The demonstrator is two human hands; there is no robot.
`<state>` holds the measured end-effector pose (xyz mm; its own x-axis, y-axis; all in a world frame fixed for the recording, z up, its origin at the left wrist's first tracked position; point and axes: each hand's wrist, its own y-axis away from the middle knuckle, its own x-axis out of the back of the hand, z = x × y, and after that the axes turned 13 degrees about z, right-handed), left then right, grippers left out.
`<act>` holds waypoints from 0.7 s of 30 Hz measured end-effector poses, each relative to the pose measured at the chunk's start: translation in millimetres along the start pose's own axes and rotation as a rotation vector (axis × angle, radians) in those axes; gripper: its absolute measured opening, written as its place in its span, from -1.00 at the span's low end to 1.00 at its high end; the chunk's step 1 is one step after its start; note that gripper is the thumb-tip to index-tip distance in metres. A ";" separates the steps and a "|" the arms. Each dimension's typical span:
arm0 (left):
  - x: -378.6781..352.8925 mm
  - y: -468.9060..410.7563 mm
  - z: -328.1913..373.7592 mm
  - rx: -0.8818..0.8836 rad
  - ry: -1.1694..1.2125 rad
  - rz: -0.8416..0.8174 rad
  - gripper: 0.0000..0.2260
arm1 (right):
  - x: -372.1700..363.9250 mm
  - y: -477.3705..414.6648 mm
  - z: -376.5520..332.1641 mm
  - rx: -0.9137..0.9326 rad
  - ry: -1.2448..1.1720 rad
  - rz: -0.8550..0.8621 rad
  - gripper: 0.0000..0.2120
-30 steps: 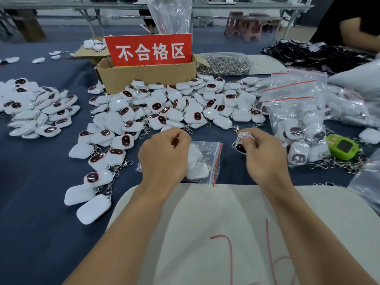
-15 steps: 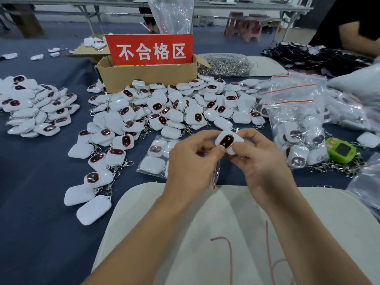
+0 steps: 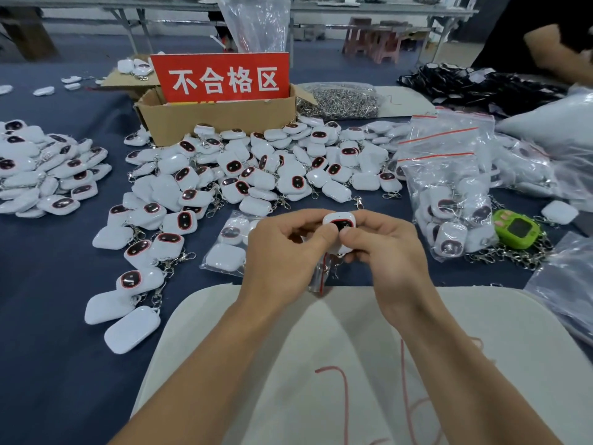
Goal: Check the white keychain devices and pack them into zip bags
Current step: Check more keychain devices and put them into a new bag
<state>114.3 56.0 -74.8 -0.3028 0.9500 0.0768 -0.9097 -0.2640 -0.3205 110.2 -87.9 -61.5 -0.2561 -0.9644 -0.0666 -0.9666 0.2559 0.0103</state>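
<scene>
head view: the left hand (image 3: pixel 282 248) and right hand (image 3: pixel 382 248) both pinch one white keychain device (image 3: pixel 339 220), held above a partly filled zip bag (image 3: pixel 226 248) on the table.

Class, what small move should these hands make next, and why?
Probably slip the white device into the zip bag lying beneath the hands. The left hand and right hand both pinch it, screen up, as if checking, and the bag already holds others.
</scene>
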 end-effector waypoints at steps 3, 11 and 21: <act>-0.1 0.4 2.2 -0.039 -0.008 0.000 -0.78 | 0.3 0.5 0.0 -0.006 -0.013 0.028 -0.76; -2.4 3.6 9.1 -0.006 -0.028 0.047 -0.81 | 0.7 2.5 1.7 -0.008 -0.061 -0.075 -0.75; -10.0 1.6 2.9 0.061 -0.020 0.041 -0.86 | 6.5 -4.6 7.7 0.009 0.021 -0.084 -0.71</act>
<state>115.0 45.6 -73.4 -0.3448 0.9349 0.0840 -0.9120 -0.3125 -0.2658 113.0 -94.9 -69.6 -0.1743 -0.9836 -0.0463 -0.9846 0.1746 -0.0035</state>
